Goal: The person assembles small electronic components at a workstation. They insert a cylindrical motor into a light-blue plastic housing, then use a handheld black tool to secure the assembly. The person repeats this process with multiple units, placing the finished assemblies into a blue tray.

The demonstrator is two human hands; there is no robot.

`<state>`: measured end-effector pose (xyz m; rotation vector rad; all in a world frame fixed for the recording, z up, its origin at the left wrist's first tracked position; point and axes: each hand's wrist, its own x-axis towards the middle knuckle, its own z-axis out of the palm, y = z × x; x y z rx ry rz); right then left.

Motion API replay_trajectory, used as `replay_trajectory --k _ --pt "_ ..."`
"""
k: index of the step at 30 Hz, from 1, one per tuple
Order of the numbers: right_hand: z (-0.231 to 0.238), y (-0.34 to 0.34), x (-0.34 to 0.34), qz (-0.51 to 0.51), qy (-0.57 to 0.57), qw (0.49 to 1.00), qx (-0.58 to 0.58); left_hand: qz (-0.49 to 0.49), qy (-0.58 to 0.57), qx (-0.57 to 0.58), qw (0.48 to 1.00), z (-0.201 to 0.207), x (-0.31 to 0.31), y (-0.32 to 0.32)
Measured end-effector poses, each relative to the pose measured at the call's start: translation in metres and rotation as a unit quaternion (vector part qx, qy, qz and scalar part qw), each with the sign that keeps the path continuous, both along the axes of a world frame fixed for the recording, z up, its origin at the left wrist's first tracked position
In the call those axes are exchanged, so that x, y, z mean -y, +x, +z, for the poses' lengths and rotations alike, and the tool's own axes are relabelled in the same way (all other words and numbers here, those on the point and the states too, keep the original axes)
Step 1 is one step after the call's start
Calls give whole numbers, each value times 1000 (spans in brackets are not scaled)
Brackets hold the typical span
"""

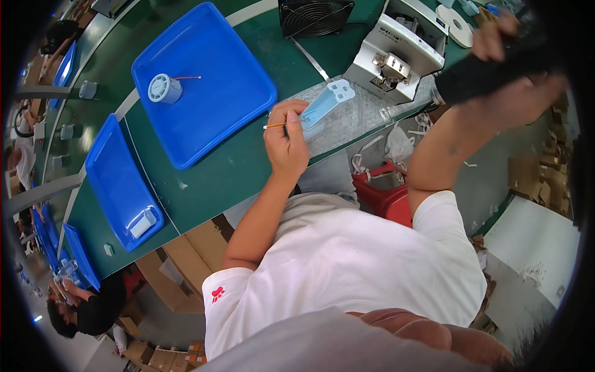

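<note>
Near the middle, my left hand point(287, 137) is closed around a light-blue plastic housing point(328, 102), long and narrow with cut-outs at its far end. A thin yellow-orange wire point(276, 125) with a white plug sticks out to the left of my fingers. At the upper right, my right hand point(527, 102) is smeared by motion, with its fingers bent round a bulky black tool point(489, 73) that has a metal tip. Most of that tool's shape is blurred. Between the hands stands a grey metal screw feeder point(396, 59).
A large blue tray point(211, 37) holds a round white fan unit point(165, 88) with a wire; a smaller blue tray point(114, 161) holds a white piece point(143, 224). A black fan point(315, 15) sits at the back. A red stool point(384, 195) stands below the table edge. Another person point(93, 310) works lower left.
</note>
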<state>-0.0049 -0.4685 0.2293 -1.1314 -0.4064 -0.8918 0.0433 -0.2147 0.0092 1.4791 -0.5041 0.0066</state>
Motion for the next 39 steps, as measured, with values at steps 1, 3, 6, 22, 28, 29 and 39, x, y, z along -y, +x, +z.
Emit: replay_trajectory --k 1,3,6,22,28,29,39 --pt "-5 7 -1 -207 -87 974 -34 -2 0 2 1000 0 0 0" --pt "-6 33 -18 -403 -174 899 2 -2 2 2 1000 -2 0 -2" --pt "-6 53 -17 -370 -209 901 91 -3 -3 1 1000 -2 0 -3" --pt "-14 5 -26 110 59 992 28 21 24 39 999 3 -5 -1" --pt "-18 33 -31 53 5 998 -14 22 1 58 998 2 -1 -2" --pt "-22 38 -29 25 4 999 -37 25 2 57 998 1 0 -1" --pt "-45 27 -25 -35 10 996 -78 26 5 44 999 2 0 -2"
